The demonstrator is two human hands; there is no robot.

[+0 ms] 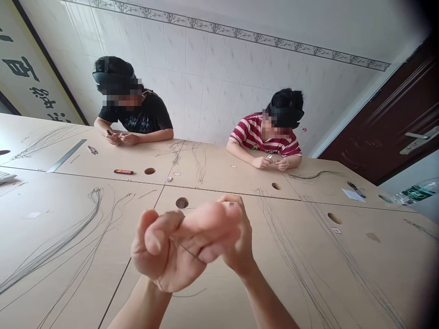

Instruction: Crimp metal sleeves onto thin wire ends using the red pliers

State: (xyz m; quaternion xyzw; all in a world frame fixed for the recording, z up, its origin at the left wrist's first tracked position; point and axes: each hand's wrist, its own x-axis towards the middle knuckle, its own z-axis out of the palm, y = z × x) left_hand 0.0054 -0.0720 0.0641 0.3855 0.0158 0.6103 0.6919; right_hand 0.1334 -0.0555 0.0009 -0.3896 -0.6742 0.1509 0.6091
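Observation:
My left hand is raised over the table, palm up, with its fingers curled. A thin dark cord runs across this palm, and a loose length of it hangs out below the hand. Against the left fingertips is my right hand, its fingers bent and pressed together. Blur and the left hand's fingers hide what lies in the right hand's pinch. Both hands touch each other in front of my chest.
Bundles of thin cords lie at the left and right. Across the table two people work with small items. A red-black box, a metal ruler, a pen and a bottle are farther off. Round holes pierce the tabletop.

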